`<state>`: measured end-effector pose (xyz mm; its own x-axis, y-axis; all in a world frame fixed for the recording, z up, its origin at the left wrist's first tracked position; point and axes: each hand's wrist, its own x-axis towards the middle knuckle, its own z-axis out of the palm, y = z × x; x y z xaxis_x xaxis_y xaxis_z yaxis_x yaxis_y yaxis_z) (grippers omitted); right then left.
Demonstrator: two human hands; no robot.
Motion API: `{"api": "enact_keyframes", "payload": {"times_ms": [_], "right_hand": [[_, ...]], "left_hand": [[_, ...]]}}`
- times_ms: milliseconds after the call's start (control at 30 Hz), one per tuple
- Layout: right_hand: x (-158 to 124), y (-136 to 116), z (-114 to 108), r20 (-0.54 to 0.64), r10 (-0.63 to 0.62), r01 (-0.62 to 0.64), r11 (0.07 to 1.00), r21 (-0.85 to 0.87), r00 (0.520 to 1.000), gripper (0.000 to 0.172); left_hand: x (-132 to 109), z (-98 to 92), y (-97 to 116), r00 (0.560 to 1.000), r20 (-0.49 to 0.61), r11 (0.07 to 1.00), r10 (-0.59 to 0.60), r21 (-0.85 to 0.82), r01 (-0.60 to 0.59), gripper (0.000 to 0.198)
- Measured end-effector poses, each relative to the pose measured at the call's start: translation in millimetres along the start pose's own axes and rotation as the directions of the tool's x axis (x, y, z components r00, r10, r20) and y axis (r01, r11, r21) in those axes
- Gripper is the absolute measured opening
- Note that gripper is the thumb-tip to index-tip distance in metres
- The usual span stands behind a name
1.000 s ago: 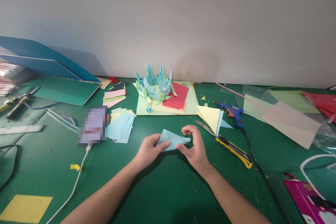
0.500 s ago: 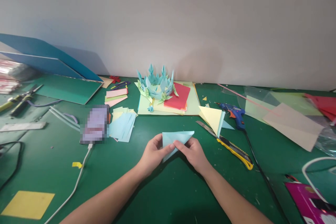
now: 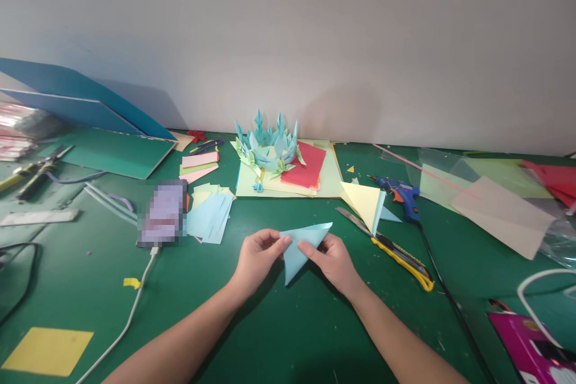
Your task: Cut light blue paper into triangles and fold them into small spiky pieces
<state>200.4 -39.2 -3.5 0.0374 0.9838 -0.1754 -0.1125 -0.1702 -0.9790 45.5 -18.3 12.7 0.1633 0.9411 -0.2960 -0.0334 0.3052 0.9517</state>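
Grasping folded light-blue paper (image 3: 293,261) in left grip (image 3: 254,261) and right grip (image 3: 336,264) alike; holding it well in from the far edge of the surface (image 3: 274,336), on the near side of the paper crown (image 3: 271,164).

Phone (image 3: 162,213) on a white cable (image 3: 135,312), pliers (image 3: 36,183) at far left, blue glue gun (image 3: 407,195)

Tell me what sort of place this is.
Probably a papercraft workbench, judging by the glue gun, the yellow-handled utility knife and the crown-like ring of folded paper.
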Motion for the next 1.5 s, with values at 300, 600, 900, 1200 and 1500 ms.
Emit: {"api": "enact_keyframes", "payload": {"times_ms": [300,600,900,1200,1500], "right_hand": [[0.3,2.3,0.0,-0.013,-0.002,0.002,1.0,0.008,1.0,0.037],[1.1,1.2,-0.1,-0.011,-0.014,0.014,1.0,-0.003,1.0,0.035],[0.8,1.5,-0.5,-0.005,-0.015,0.015,1.0,-0.008,1.0,0.036],[0.1,0.6,-1.0,0.005,-0.01,0.01,1.0,-0.025,1.0,0.037],[0.6,0.0,0.0,0.025,-0.018,0.019,0.999,-0.049,1.0,0.039]], "left_hand": [[0.5,0.5,-2.5,1.0,-0.011,0.997,-0.022,-0.07,0.021,0.034],[-0.3,2.3,-1.0,0.999,-0.032,0.995,-0.041,-0.097,0.038,0.034],[0.2,1.9,-2.4,0.999,-0.022,0.995,-0.036,-0.089,0.034,0.033],[-1.3,3.3,3.3,0.999,0.0,0.996,-0.041,-0.076,0.041,0.036],[-0.7,2.7,2.3,0.998,0.057,0.999,-0.037,-0.003,0.037,0.034]]}}
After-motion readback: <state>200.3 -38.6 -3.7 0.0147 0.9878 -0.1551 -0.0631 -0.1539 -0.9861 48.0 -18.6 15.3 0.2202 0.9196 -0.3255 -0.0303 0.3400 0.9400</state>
